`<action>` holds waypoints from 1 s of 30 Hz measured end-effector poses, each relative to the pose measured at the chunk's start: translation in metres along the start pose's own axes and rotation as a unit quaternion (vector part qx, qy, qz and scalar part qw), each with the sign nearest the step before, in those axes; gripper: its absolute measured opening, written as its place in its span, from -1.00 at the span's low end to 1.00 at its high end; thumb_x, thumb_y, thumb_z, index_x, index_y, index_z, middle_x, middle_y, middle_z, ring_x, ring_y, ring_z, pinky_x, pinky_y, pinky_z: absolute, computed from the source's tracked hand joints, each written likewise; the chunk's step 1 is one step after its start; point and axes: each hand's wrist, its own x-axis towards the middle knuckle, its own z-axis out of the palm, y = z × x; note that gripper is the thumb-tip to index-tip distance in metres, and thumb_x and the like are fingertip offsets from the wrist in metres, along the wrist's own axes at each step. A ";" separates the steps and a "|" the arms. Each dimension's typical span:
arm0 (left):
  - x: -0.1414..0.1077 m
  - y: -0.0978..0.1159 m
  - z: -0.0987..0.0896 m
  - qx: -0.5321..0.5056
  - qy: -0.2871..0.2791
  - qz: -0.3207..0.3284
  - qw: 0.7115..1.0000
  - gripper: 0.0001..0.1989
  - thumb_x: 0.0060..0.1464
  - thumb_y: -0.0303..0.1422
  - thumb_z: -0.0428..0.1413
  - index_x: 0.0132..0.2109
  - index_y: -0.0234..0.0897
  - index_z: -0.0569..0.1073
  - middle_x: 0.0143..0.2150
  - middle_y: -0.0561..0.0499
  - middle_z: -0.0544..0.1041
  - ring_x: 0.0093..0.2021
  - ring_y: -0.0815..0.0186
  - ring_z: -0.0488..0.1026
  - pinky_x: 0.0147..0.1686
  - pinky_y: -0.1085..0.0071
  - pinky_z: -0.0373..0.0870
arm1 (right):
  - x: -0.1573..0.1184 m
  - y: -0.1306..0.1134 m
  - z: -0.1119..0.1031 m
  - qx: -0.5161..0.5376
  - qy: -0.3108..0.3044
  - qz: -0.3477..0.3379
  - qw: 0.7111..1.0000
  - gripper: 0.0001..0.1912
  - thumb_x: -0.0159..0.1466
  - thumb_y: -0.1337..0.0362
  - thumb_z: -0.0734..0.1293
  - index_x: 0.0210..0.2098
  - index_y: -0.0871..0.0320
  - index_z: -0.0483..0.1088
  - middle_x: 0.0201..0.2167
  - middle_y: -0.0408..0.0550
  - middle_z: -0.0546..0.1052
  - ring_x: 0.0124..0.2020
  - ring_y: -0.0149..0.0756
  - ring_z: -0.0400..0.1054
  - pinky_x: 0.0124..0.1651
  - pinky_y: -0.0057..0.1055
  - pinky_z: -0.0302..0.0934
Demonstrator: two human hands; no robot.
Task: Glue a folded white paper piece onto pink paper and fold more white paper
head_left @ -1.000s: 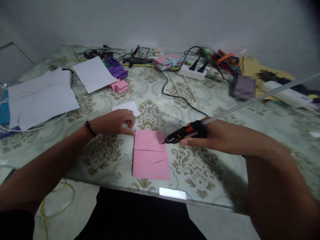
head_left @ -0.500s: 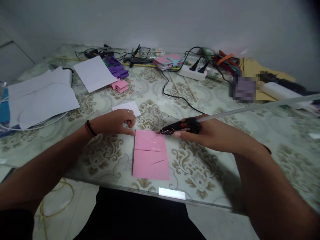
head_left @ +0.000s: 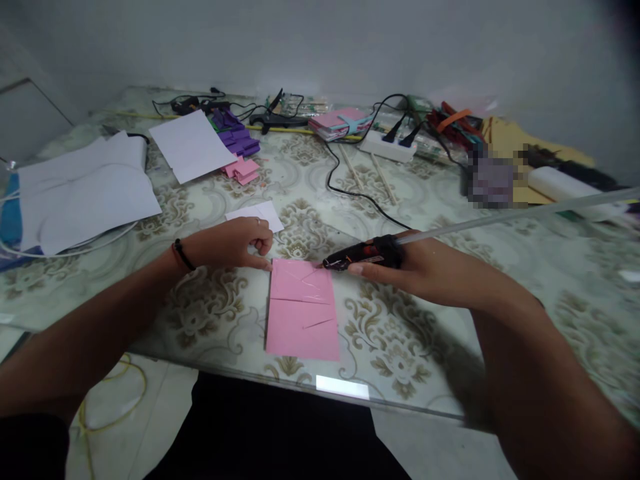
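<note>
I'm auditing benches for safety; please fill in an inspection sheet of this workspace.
Surface: patterned tabletop, glossy.
Job's things: pink card flat, clear strands on its far half; glue gun with long translucent stick.
Clutter: white sheets, purple pieces.
Hands: left hand, thumb at card's far-left corner; right hand holds glue gun, nozzle near far-right corner.
Cables: black cable across tabletop; two plugs in power strip.
Surroundings: plain wall; yellow cord on floor.

The left forearm (head_left: pixel 115 327) slants up from the lower left to the left hand (head_left: pixel 239 241), its fingers curled, thumb stretched rightward. From the lower right rises the right forearm (head_left: pixel 540 367), the right hand (head_left: pixel 429 268) closed in a grip, thumb pointing left.
</note>
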 end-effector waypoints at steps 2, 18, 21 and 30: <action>0.000 -0.001 0.000 0.000 -0.002 0.000 1.000 -0.75 0.14 -0.23 0.30 -0.34 -0.29 0.44 -0.31 0.03 0.46 -0.28 0.29 0.37 -0.21 0.41 0.19 | 0.000 -0.001 0.000 0.000 -0.001 0.002 1.000 -0.38 0.30 -0.30 0.25 -0.12 0.07 0.62 -0.54 -0.15 0.48 -0.52 -0.28 0.28 -0.48 -0.38 0.12; 0.000 -0.001 0.001 0.001 -0.001 -0.004 1.000 -0.76 0.14 -0.23 0.30 -0.33 -0.29 0.46 -0.31 0.03 0.47 -0.27 0.29 0.37 -0.21 0.40 0.19 | 0.002 -0.021 0.016 0.026 -0.001 -0.069 0.997 -0.51 0.37 -0.16 0.28 -0.08 0.05 0.65 -0.42 -0.10 0.60 -0.49 -0.29 0.37 -0.46 -0.40 0.13; 0.000 0.000 0.000 0.002 -0.004 -0.002 1.000 -0.76 0.15 -0.24 0.29 -0.33 -0.29 0.46 -0.31 0.02 0.47 -0.26 0.29 0.38 -0.20 0.40 0.19 | 0.003 -0.024 0.022 0.050 -0.002 -0.068 0.996 -0.55 0.37 -0.12 0.31 -0.10 0.08 0.64 -0.40 -0.08 0.61 -0.44 -0.26 0.42 -0.42 -0.40 0.19; 0.001 0.000 0.001 0.004 -0.006 0.002 1.000 -0.78 0.14 -0.27 0.30 -0.33 -0.29 0.46 -0.31 0.02 0.47 -0.25 0.27 0.38 -0.20 0.39 0.18 | 0.005 -0.034 0.033 0.017 0.009 -0.051 0.999 -0.51 0.31 -0.18 0.34 -0.33 0.15 0.56 -0.46 -0.05 0.54 -0.47 -0.28 0.37 -0.42 -0.38 0.15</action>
